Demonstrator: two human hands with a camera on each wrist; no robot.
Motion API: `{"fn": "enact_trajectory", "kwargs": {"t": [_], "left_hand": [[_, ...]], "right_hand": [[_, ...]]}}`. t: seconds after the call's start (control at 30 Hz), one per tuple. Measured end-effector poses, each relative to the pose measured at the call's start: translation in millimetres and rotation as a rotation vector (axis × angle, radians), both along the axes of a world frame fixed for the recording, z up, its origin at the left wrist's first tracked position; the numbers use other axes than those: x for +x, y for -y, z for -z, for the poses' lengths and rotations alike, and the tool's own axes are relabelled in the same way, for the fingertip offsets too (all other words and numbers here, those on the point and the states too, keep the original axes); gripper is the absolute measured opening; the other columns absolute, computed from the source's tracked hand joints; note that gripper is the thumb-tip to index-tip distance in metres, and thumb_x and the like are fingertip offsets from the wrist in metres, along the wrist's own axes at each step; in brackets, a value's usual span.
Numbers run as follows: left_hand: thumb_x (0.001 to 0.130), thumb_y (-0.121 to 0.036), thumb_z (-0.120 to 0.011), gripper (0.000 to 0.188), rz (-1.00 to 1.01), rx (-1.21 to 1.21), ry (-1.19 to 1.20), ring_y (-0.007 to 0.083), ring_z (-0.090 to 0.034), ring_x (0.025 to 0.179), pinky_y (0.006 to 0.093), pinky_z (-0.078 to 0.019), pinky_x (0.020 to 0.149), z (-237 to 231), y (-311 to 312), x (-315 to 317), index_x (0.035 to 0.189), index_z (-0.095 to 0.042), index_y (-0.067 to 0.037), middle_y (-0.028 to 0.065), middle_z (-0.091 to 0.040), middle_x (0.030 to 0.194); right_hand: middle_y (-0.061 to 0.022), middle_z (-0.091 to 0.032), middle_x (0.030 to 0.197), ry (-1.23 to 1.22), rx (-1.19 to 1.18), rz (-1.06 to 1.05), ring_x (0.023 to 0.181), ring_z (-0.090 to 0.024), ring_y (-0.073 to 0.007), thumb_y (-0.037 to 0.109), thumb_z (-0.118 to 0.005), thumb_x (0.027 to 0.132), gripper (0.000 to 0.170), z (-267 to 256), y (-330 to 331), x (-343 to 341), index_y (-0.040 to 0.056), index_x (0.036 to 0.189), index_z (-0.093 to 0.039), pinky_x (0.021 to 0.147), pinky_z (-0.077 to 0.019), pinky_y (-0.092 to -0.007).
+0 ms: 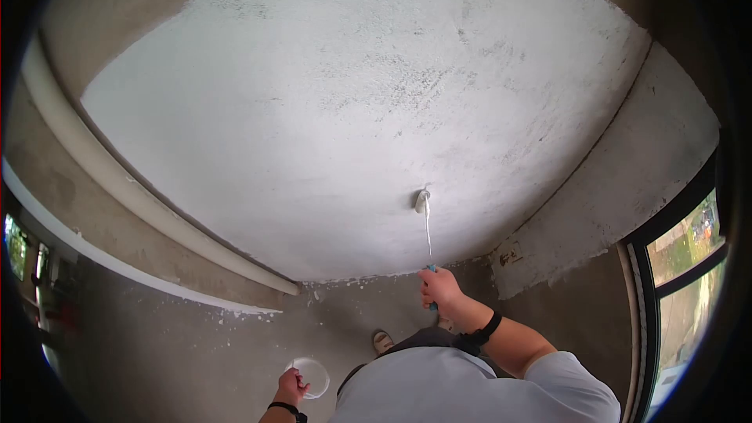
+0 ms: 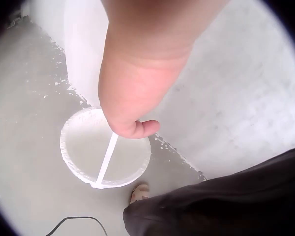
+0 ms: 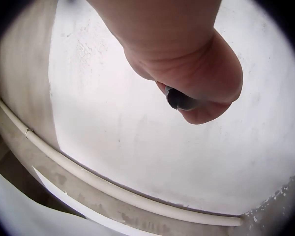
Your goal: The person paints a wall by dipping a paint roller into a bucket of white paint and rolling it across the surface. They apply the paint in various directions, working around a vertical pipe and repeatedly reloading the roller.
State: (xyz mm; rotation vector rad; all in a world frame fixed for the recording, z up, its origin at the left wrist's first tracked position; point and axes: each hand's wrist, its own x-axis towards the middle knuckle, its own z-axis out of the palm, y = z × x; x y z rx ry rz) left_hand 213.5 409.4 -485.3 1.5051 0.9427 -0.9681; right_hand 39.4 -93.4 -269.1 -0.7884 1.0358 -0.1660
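Observation:
My right hand point(image 1: 440, 288) grips the blue handle of a paint roller point(image 1: 423, 201). Its thin white-coated rod runs up from the fist, and the roller head lies against the white-painted wall point(image 1: 235, 125), low and right of the middle. In the right wrist view the dark butt of the handle point(image 3: 179, 100) pokes out of the curled fingers. Down at the left, my left hand point(image 1: 291, 385) holds a white bucket point(image 1: 323, 380) by its handle strap point(image 2: 107, 160). Seen from the left wrist, whitish paint lies inside the bucket and its rim is caked.
A cream pipe point(image 1: 168, 200) runs along the wall's left side. Paint spatters point(image 1: 227, 321) mark the grey floor near the wall's foot. At the right stand a socket box point(image 1: 511, 253) and a dark-framed window point(image 1: 654, 282). A black cable point(image 2: 78, 217) lies on the floor.

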Motion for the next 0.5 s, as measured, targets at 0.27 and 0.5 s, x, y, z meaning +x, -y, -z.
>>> {"fn": "enact_trajectory", "kwargs": {"t": [0.27, 0.5], "left_hand": [[0.097, -0.028, -0.059, 0.024, 0.175, -0.014, 0.198, 0.0232, -0.06, 0.095, 0.0472, -0.0587, 0.085, 30, -43, -63, 0.112, -0.061, -0.009, 0.0065, -0.06, 0.098], [0.08, -0.025, -0.082, 0.042, 1.319, 0.646, 0.806, 0.0376, -0.071, 0.097, 0.0487, -0.0559, 0.078, 57, -73, -100, 0.115, -0.063, -0.01, 0.0145, -0.073, 0.099]], "right_hand": [[-0.0006, -0.038, 0.059, 0.01, -0.092, -0.42, 0.047, -0.038, -0.0147, 0.023, -0.06, 0.101, 0.025, 7, -24, 64, 0.0138, 0.086, -0.042, 0.045, -0.0379, -0.0354], [0.0021, -0.035, 0.06, 0.015, 0.215, -0.567, 0.049, -0.034, -0.0139, 0.029, -0.06, 0.102, 0.031, 61, -19, 103, 0.0168, 0.08, -0.042, 0.048, -0.0357, -0.0361]]}}
